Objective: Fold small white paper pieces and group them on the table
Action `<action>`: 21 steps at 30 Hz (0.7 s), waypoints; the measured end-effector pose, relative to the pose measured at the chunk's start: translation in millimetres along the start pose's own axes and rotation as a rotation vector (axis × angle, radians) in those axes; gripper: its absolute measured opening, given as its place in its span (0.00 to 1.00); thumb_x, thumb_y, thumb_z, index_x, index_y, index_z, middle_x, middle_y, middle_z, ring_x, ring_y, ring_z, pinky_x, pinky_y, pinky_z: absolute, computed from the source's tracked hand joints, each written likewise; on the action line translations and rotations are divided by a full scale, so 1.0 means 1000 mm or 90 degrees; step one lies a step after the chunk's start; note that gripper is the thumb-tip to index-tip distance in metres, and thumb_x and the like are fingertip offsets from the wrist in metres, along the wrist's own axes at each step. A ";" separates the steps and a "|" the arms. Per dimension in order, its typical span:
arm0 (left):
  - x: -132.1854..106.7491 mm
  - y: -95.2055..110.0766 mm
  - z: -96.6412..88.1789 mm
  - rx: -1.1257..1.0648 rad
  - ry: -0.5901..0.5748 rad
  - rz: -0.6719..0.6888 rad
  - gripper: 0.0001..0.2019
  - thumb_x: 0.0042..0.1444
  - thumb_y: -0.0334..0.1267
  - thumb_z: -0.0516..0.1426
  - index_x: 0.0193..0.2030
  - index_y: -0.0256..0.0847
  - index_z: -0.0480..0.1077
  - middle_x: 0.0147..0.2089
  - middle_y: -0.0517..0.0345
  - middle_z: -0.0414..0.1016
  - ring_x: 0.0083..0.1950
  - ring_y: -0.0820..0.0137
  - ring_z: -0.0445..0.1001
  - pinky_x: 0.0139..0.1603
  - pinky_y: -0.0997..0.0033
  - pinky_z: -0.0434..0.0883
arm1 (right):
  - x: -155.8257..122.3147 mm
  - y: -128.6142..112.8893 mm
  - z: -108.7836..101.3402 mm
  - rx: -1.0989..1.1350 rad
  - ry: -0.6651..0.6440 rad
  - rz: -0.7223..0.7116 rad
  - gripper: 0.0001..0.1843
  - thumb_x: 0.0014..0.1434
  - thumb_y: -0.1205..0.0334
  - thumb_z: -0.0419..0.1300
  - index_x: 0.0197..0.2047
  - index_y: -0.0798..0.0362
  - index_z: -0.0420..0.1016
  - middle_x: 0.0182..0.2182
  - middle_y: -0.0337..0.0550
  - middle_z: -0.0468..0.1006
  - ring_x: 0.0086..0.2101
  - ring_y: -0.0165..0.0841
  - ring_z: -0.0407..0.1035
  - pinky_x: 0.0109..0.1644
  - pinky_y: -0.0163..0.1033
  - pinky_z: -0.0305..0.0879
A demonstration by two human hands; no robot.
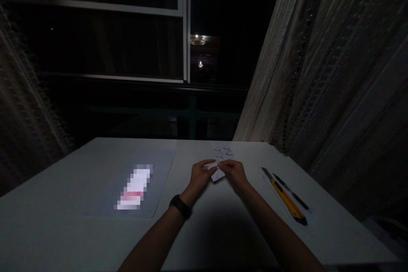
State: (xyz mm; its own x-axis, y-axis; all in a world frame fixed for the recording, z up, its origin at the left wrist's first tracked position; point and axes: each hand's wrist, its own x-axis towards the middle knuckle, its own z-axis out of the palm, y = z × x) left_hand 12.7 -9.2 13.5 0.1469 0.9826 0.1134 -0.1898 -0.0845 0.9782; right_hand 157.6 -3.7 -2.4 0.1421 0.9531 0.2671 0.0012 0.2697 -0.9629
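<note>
A dark room surrounds the desk (197,238) I am looking down on, its pale top dimly lit and shadowed toward the near edge. Past the far edge I make out a window frame (186,29) against black, with a few small lights (200,64) showing to the right of its upright. A striped curtain (306,72) hangs in folds on the right, and a darker curtain (22,93) on the left.

Right of the desk's middle, toward its far side, I have the white paper (218,175), a small piece that looks folded, held between both hands. The left hand (200,176) grasps it from the left, thumb across it; the right hand (235,173) pinches it near its top with bent fingers. I cannot tell from here whether the paper touches the desk. A black wristband (180,206) circles the left wrist.

Just beyond the hands I see a cluster of small pieces (223,152) with dark marks, too small to read. To the right lie a yellow cutter (287,199), its blade end pointing away from me, and a black pen (293,191) beside it. Well to the left, a pale sheet (162,178) lies flat, with a bright blurred-out patch (132,187) over it, white with a red band.
</note>
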 end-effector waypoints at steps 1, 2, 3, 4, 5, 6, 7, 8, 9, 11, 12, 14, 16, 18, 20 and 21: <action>0.000 0.000 0.000 0.002 0.007 0.001 0.22 0.35 0.39 0.65 0.39 0.32 0.73 0.18 0.59 0.71 0.20 0.74 0.68 0.23 0.76 0.63 | 0.000 -0.001 0.000 0.008 -0.003 -0.001 0.12 0.37 0.55 0.67 0.22 0.55 0.76 0.21 0.42 0.76 0.26 0.35 0.69 0.35 0.43 0.66; 0.000 0.001 0.000 0.001 0.012 0.002 0.21 0.35 0.39 0.65 0.39 0.32 0.73 0.18 0.58 0.71 0.21 0.73 0.69 0.23 0.76 0.63 | -0.001 -0.001 0.001 0.012 -0.007 -0.002 0.12 0.37 0.55 0.67 0.22 0.55 0.76 0.21 0.41 0.76 0.26 0.35 0.69 0.35 0.43 0.66; 0.000 0.001 0.000 -0.001 0.016 0.002 0.22 0.35 0.39 0.65 0.39 0.32 0.73 0.19 0.57 0.72 0.21 0.73 0.69 0.23 0.76 0.63 | -0.001 -0.003 0.001 0.010 -0.011 -0.004 0.12 0.37 0.55 0.67 0.22 0.55 0.75 0.22 0.41 0.76 0.26 0.35 0.69 0.35 0.43 0.66; 0.000 0.001 0.000 -0.006 0.018 0.000 0.22 0.34 0.39 0.65 0.39 0.32 0.73 0.20 0.56 0.72 0.22 0.72 0.70 0.23 0.76 0.63 | -0.001 -0.004 0.001 0.005 -0.016 -0.008 0.12 0.37 0.54 0.67 0.22 0.55 0.75 0.22 0.41 0.76 0.26 0.34 0.69 0.35 0.43 0.66; 0.001 0.001 0.000 -0.012 0.018 -0.002 0.22 0.34 0.39 0.65 0.39 0.31 0.73 0.21 0.55 0.73 0.23 0.71 0.70 0.24 0.75 0.64 | -0.001 -0.006 0.001 0.000 -0.024 -0.013 0.12 0.37 0.55 0.67 0.22 0.55 0.75 0.22 0.41 0.76 0.26 0.34 0.69 0.35 0.42 0.66; 0.001 0.001 0.000 -0.016 0.018 -0.002 0.22 0.34 0.39 0.65 0.39 0.31 0.73 0.22 0.54 0.74 0.24 0.71 0.71 0.25 0.75 0.64 | -0.001 -0.007 0.001 -0.005 -0.035 -0.018 0.12 0.37 0.55 0.67 0.23 0.55 0.74 0.22 0.40 0.75 0.26 0.34 0.69 0.35 0.42 0.65; 0.001 0.001 -0.001 -0.020 0.018 -0.001 0.23 0.34 0.40 0.65 0.40 0.31 0.73 0.23 0.53 0.74 0.25 0.70 0.71 0.25 0.74 0.65 | -0.002 -0.009 0.001 -0.007 -0.048 -0.020 0.12 0.37 0.56 0.67 0.23 0.54 0.74 0.22 0.40 0.75 0.26 0.33 0.69 0.35 0.41 0.65; 0.002 0.000 -0.001 -0.023 0.017 0.001 0.23 0.34 0.40 0.65 0.40 0.31 0.73 0.24 0.52 0.75 0.25 0.70 0.72 0.26 0.74 0.65 | -0.002 -0.010 0.001 -0.006 -0.063 -0.020 0.12 0.37 0.56 0.67 0.23 0.54 0.73 0.22 0.39 0.75 0.26 0.33 0.69 0.34 0.40 0.65; 0.002 0.000 -0.002 -0.028 0.015 0.001 0.23 0.34 0.40 0.65 0.40 0.31 0.73 0.25 0.52 0.75 0.26 0.70 0.72 0.27 0.74 0.65 | -0.002 -0.011 0.001 -0.004 -0.076 -0.018 0.11 0.36 0.57 0.67 0.23 0.54 0.73 0.22 0.39 0.75 0.26 0.32 0.69 0.34 0.39 0.65; 0.003 -0.001 -0.004 -0.038 0.002 -0.003 0.24 0.34 0.40 0.65 0.41 0.31 0.72 0.25 0.52 0.75 0.25 0.70 0.71 0.26 0.74 0.65 | -0.003 -0.014 0.001 -0.008 -0.095 -0.012 0.10 0.36 0.59 0.67 0.22 0.54 0.73 0.22 0.38 0.75 0.26 0.32 0.69 0.35 0.39 0.65; 0.003 -0.001 -0.005 -0.039 -0.006 -0.007 0.24 0.34 0.40 0.65 0.41 0.31 0.72 0.24 0.54 0.74 0.24 0.72 0.70 0.25 0.74 0.64 | -0.003 -0.015 0.001 -0.016 -0.097 -0.012 0.09 0.36 0.60 0.67 0.22 0.54 0.73 0.22 0.38 0.75 0.26 0.32 0.69 0.35 0.39 0.65; 0.004 -0.002 -0.006 -0.031 -0.014 -0.011 0.25 0.34 0.41 0.65 0.40 0.30 0.72 0.20 0.58 0.71 0.21 0.74 0.67 0.22 0.76 0.61 | -0.003 -0.016 0.001 -0.041 -0.091 -0.018 0.08 0.35 0.60 0.67 0.21 0.54 0.74 0.22 0.39 0.75 0.27 0.32 0.69 0.35 0.39 0.65; 0.004 -0.001 -0.006 -0.017 -0.011 -0.012 0.25 0.33 0.42 0.65 0.40 0.30 0.73 0.16 0.62 0.66 0.18 0.77 0.63 0.20 0.78 0.57 | -0.004 -0.016 0.000 -0.061 -0.079 -0.026 0.08 0.34 0.60 0.67 0.19 0.54 0.74 0.23 0.40 0.76 0.27 0.33 0.69 0.36 0.39 0.65; 0.003 0.000 -0.006 -0.004 -0.006 -0.015 0.25 0.32 0.43 0.65 0.40 0.31 0.73 0.14 0.66 0.61 0.17 0.79 0.58 0.19 0.78 0.54 | -0.004 -0.016 0.000 -0.061 -0.073 -0.028 0.08 0.33 0.60 0.68 0.18 0.54 0.74 0.23 0.40 0.76 0.27 0.33 0.69 0.36 0.39 0.65; 0.003 0.002 -0.006 0.017 -0.001 -0.013 0.25 0.31 0.43 0.65 0.39 0.31 0.73 0.12 0.69 0.56 0.15 0.82 0.53 0.18 0.79 0.50 | -0.003 -0.016 -0.001 -0.051 -0.077 -0.021 0.09 0.32 0.60 0.68 0.18 0.54 0.74 0.23 0.40 0.76 0.27 0.33 0.69 0.35 0.40 0.65; 0.002 0.003 -0.006 0.029 0.004 -0.008 0.25 0.31 0.43 0.65 0.39 0.31 0.74 0.12 0.70 0.53 0.15 0.82 0.50 0.18 0.79 0.48 | -0.003 -0.015 -0.001 -0.048 -0.079 -0.016 0.10 0.32 0.59 0.68 0.18 0.55 0.74 0.23 0.40 0.76 0.27 0.33 0.69 0.35 0.40 0.65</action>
State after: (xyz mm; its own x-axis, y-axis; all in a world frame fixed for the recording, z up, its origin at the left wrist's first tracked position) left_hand 7.0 -6.2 15.3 0.1432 0.9846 0.1002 -0.1430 -0.0796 0.9865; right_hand 158.3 -10.8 11.5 0.0175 0.9569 0.2899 0.0787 0.2878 -0.9545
